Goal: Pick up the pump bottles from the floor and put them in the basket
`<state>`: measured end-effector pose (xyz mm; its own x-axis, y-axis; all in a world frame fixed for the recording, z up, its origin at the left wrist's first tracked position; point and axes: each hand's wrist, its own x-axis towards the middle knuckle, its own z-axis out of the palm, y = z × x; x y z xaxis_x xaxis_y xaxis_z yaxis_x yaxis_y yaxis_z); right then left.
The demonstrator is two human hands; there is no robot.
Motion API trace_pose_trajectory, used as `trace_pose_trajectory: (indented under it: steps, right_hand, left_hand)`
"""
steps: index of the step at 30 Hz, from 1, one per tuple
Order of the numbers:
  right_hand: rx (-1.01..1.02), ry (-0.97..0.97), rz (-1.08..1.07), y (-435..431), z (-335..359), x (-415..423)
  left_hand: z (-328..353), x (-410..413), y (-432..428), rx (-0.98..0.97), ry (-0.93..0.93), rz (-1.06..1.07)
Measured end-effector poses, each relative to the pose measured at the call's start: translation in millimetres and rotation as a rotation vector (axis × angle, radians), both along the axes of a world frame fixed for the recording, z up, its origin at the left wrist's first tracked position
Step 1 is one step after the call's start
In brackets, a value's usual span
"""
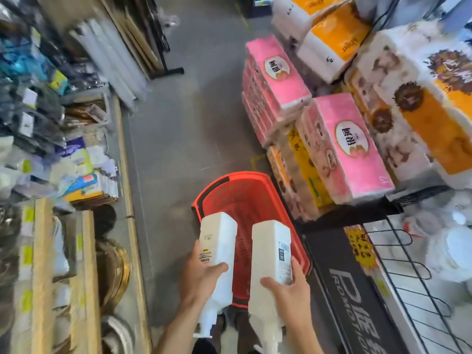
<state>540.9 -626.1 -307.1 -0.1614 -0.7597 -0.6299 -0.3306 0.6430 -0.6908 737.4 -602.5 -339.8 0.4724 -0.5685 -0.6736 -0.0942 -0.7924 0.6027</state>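
White pump bottles [217, 241], bases forward, in left hand [198, 273], right hand [291, 290]

I look down a narrow shop aisle with a smooth grey floor [178, 123]. On my left runs a low shelf with a pale wooden edge [124, 149], heaped with small packets [38, 111] in grey, blue and white, too blurred to read. Further along, long white wrapped rolls [109, 60] lean by the shelf, and the foot of a black metal stand [167, 71] rests on the floor beyond them. Gold round trays [120, 261] sit at lower left. On my right, bulk tissue packs are stacked: pink packs [281, 72] nearest the aisle, orange-and-white packs [332, 44] behind them. At lower right is a black board with pale lettering [357, 290], beside a black wire rack [418, 277]. The light is bright and even.
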Motion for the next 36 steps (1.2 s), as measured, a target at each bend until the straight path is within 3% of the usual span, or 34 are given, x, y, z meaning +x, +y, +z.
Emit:
trace_pose_trajectory:
  steps: [8, 16, 24, 29, 32, 36]
  right_hand:
    - [0.177, -0.014, 0.031, -43, -120, -8]
    - [0.348, 0.096, 0.095, -107, -319, -37]
    - [0.471, 0.188, 0.231, -144, -492, -33]
    - [0.433, 0.196, 0.287, -142, -587, -28]
    - [0.389, 0.166, 0.269, -140, -623, -22]
    - [0.254, 0.161, 0.226, -112, -662, -25]
  left_hand:
    - [-140, -16, -50, 0.136, -0.014, -0.128]
    - [-285, -45, -116, 0.324, 0.046, -0.243]
    - [-472, -80, -159, 0.388, 0.073, -0.149]
    - [-561, -67, -150, 0.409, -0.044, -0.124]
    - [-588, -60, -136, 0.418, -0.235, -0.236]
    - [-595, -69, -129, 0.394, -0.234, -0.415]
